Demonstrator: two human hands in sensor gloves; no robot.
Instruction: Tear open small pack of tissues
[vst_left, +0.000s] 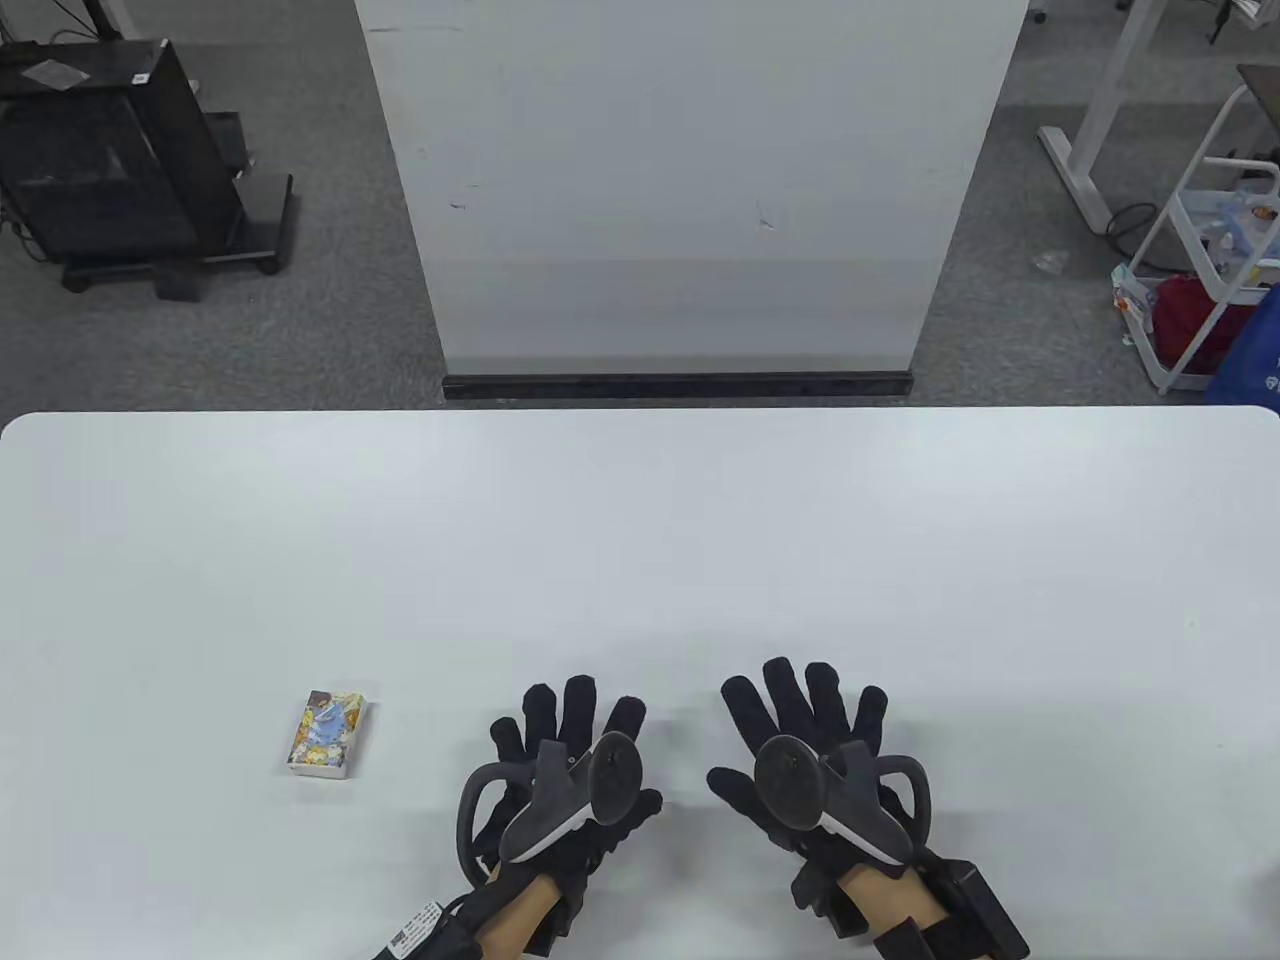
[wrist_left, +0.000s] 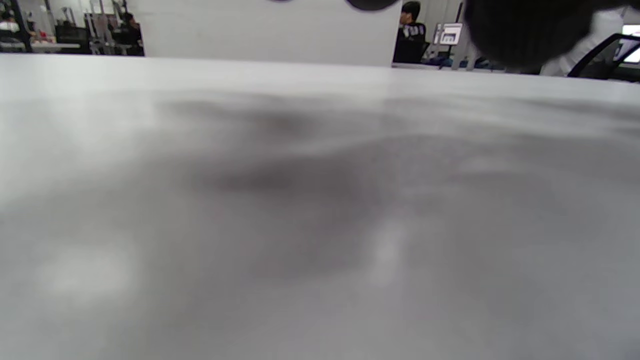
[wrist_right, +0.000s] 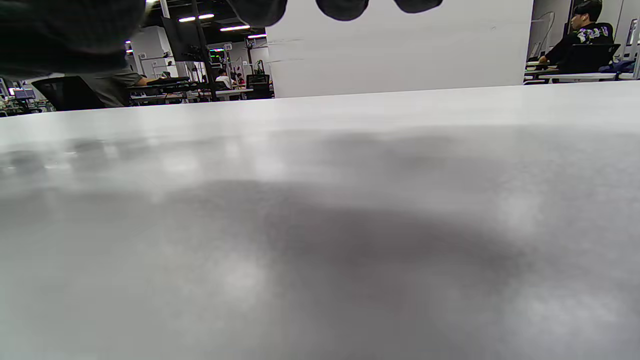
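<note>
Left hand (vst_left: 560, 760), right hand (vst_left: 810, 750) spread, holding nothing; tissue pack (vst_left: 330, 733) leftward, apart.

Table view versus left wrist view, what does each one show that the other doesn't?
Only the table view shows the small colourful printed tissue pack lying untouched left of the black-gloved left hand, plus the black-gloved right hand, both spread flat, palms down. Only the left wrist view shows a seated person in dark clothes in the background. Both show the white table and the upright white panel behind it.
</note>
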